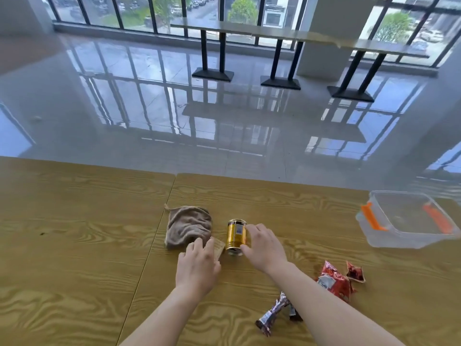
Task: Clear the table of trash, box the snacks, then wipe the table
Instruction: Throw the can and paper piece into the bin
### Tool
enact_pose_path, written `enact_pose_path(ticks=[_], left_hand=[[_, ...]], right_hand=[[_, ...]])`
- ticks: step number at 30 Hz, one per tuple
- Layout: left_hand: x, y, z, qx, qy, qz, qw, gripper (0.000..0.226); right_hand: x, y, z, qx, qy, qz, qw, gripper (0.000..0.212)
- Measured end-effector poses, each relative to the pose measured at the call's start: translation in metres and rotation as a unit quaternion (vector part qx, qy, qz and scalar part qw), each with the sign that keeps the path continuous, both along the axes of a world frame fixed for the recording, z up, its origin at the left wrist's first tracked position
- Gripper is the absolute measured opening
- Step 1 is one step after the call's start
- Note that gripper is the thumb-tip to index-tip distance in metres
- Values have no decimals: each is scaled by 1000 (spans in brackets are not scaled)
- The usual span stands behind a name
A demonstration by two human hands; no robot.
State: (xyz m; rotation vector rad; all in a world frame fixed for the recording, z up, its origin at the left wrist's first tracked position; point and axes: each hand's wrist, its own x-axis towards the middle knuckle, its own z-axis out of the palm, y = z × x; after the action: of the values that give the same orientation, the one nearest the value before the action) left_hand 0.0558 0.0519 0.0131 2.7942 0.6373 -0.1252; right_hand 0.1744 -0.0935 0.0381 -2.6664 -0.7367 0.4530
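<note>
At centre frame the right hand (264, 245) cups the gold metal can (235, 237) lying on the wooden table (74, 245), the left hand (197, 265) spread on a small tan wrapper (217, 247); a loose grip could roll the can away

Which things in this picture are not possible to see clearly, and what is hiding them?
All in the head view:
- Small tan item: the left hand covers most of it.
- Gold can: label too small to read; the right hand hides its right side.
- Dark wrapper: the right forearm crosses part of it.
- Clear box: the right edge cuts it off.
</note>
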Motion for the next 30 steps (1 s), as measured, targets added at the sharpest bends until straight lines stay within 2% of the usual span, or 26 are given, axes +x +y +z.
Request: enact_pose_path(ticks=[6,13,20,30], left_hand=[[18,-3,-24,-17,48,20,998,62],[30,-2,-49,-38,62,37,997,64],[35,-1,-57,-37,58,46,997,48],[31,6,-43,-50,19,43,998,48]], right_hand=[[26,24,-22,14,27,-25,999,53],[43,47,-41,5,47,-42,998,76],[46,55,-54,-11,96,-46,994,53],[45,40,-42,4,85,-55,995,58]])
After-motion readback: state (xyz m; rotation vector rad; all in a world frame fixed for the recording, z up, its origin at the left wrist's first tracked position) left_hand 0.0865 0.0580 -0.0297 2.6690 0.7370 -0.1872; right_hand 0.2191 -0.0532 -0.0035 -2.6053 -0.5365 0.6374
